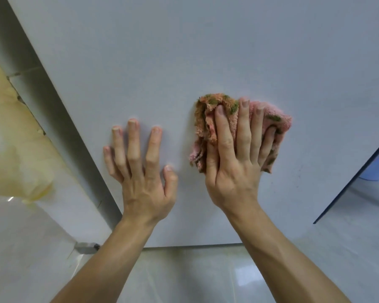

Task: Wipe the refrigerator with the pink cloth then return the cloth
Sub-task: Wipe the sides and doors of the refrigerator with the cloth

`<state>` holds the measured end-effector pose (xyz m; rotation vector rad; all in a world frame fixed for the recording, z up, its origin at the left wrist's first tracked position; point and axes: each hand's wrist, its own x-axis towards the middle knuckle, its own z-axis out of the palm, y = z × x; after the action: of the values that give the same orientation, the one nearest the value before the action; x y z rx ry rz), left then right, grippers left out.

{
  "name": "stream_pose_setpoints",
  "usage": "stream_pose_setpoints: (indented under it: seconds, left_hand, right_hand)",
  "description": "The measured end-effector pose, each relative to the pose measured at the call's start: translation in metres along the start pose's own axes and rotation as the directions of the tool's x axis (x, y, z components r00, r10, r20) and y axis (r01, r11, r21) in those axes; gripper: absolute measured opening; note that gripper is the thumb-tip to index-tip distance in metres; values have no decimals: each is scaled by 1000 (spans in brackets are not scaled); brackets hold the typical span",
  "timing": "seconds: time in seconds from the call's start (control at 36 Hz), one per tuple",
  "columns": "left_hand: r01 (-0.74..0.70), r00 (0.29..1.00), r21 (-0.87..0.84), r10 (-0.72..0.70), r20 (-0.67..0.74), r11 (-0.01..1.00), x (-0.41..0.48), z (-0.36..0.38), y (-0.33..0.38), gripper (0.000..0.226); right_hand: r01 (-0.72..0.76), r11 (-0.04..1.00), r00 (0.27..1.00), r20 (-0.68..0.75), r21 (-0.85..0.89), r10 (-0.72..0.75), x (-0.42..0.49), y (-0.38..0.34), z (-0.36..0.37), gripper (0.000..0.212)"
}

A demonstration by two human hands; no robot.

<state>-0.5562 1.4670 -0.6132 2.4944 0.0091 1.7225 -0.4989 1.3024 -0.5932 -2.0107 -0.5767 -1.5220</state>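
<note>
The refrigerator door point(184, 51) is a flat pale grey panel filling most of the head view. My right hand point(236, 162) presses the pink cloth point(208, 119) flat against the door right of centre, fingers straight and spread over it. The cloth is bunched, with orange and green patches along its upper left edge. My left hand point(140, 171) rests flat on the bare door just left of the cloth, fingers spread and holding nothing.
The door's lower edge point(195, 246) ends above a glossy pale tiled floor point(195, 278). A grey side strip point(59, 132) runs along the door's left, with a yellowish surface point(13, 138) beyond it. A dark-edged panel point(359, 173) stands at the right.
</note>
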Motion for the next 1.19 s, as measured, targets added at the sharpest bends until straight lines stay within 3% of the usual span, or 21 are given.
stream_pose_setpoints:
  seconds: [0.28,0.44,0.58,0.69,0.97,1.19]
  left_hand:
    - [9,1000,9,-9,-3,1000,2,4,5,77]
    - [7,1000,32,-8,18,999,3,-1,5,80]
    - [5,999,46,-6,33,999,2,-2,9,81]
    - [30,1000,43,-31,7,999,0,2,14,79]
    - [15,999,35,-14,-37,999,0,10,12,74]
    - [22,999,31,-21,-46,999,0,12,16,76]
  right_hand:
    - [148,988,978,155,-51,-138,-75,31,2,63]
    - [131,990,973,198,-46,-120,-48,26,-10,67]
    - [23,999,996,87,35,-26,21,14,-16,57]
    - [35,999,999,21,4,-35,13,16,-11,58]
    - [118,992,985,134,-40,-112,-84,49,-1,58]
    - [32,998,981,192,47,-40,-51,35,-13,57]
